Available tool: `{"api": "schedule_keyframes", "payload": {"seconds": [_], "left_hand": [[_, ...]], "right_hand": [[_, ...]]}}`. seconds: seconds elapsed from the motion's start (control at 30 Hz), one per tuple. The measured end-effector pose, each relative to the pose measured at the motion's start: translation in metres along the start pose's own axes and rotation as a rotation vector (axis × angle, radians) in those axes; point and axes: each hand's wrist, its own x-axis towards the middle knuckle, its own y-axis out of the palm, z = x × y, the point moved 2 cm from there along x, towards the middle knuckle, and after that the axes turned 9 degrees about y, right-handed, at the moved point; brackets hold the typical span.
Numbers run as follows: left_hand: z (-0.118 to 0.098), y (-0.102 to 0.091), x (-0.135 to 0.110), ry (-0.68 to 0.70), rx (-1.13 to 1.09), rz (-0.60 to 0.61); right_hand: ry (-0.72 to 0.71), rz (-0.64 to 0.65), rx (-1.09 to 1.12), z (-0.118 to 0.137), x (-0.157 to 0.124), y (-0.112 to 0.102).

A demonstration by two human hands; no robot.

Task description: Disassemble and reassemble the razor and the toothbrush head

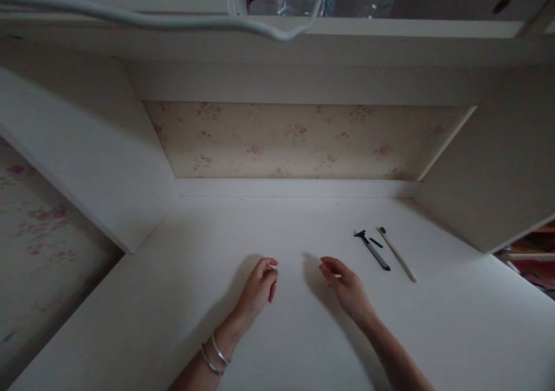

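A broad, flat white desktop (277, 223) stretches before us, cream floral wallpaper (269, 142) behind it. Around the desktop's middle, our bare left hand (259, 284) and right hand (347, 290) are empty, fingers loosely curled. At the desktop's right rear lie a slim cream toothbrush with a dark head (398, 255), a grey-and-black T-shaped razor (375, 253) and a tiny dark-green strip (376, 243). We judge the razor light and stiff, best held mid-handle.
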Motion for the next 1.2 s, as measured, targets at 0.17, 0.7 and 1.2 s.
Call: {"api": "schedule_keyframes", "payload": {"seconds": [0.17, 0.7, 1.2], "left_hand": [[0.001, 0.001, -0.001, 0.015, -0.016, 0.019], [0.006, -0.006, 0.005, 0.095, 0.081, -0.035], [-0.001, -0.023, 0.01, 0.069, 0.039, -0.109]], "right_hand": [[0.098, -0.318, -0.533, -0.014, 0.036, -0.074], [0.138, -0.265, -0.764, -0.009, 0.062, -0.075], [-0.215, 0.075, -0.229, 0.081, -0.028, 0.11]]}}
